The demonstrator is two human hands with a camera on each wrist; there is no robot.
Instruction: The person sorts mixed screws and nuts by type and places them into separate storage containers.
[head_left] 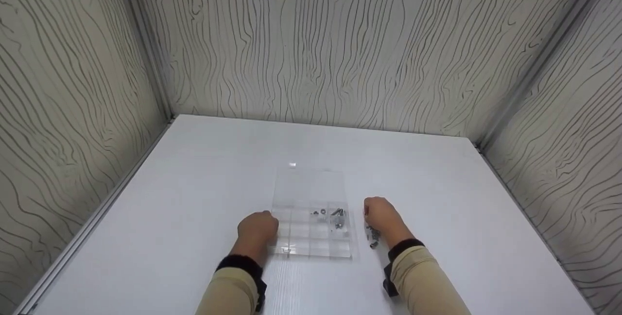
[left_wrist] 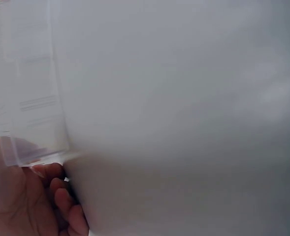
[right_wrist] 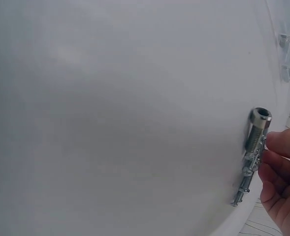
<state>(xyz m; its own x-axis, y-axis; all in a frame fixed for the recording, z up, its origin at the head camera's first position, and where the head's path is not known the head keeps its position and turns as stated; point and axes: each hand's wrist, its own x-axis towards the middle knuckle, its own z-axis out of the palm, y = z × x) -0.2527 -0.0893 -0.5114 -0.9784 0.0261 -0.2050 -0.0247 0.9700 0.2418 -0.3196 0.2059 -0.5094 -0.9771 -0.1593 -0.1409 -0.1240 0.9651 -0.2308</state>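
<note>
A clear plastic compartment box [head_left: 300,246] lies open on the white table, its flat lid [head_left: 311,183] folded back away from me. My left hand [head_left: 257,228] grips the box's left edge; in the left wrist view its curled fingers [left_wrist: 66,201] are at the box's corner. Screws [head_left: 338,214] lie in a right-hand compartment, and small nuts [head_left: 319,212] sit in the one beside it. Right of the box, my right hand [head_left: 382,215] is at a small pile of metal screws and fasteners [right_wrist: 253,157]. Its curled fingertips touch or nearly touch them; whether they pinch one is unclear.
The white table [head_left: 194,174] extends around the box on all sides. Wood-patterned panels [head_left: 311,52] stand along its back, left and right, joined by grey metal corner posts [head_left: 525,81].
</note>
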